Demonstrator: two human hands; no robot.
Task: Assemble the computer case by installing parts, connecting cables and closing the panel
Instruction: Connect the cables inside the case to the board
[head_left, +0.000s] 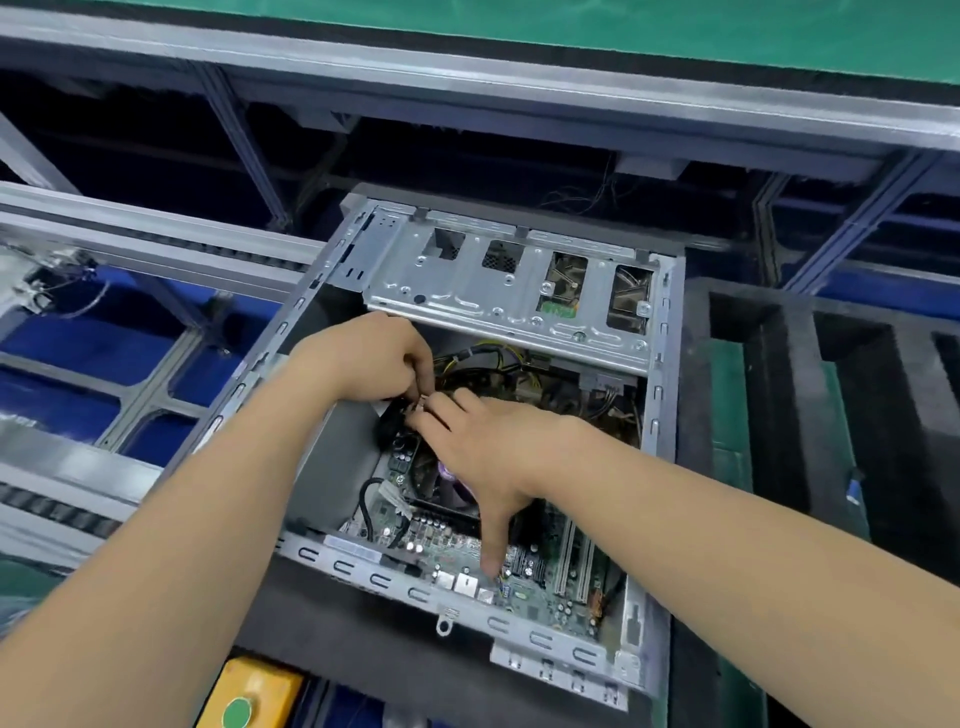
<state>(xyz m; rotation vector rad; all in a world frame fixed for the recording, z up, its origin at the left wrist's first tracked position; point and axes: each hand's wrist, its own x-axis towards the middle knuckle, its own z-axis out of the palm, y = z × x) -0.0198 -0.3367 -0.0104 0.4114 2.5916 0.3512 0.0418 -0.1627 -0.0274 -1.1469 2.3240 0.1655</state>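
Observation:
An open grey computer case (662, 364) lies on its side in front of me, its side panel off. Inside, a green motherboard (530, 577) fills the near half and a silver drive cage (483, 291) spans the far end. A bundle of black and yellow cables (493, 358) runs below the cage. My left hand (369, 358) pinches a small connector at the end of a black cable (389, 426) over the board's upper left. My right hand (483, 447) meets it there with its fingertips on the same connector, thumb stretched down over the board.
A yellow box with a green button (249, 696) sits at the near edge. Black foam trays (831, 415) stand to the right of the case. Aluminium conveyor rails (156, 244) run on the left and across the back, above blue bins.

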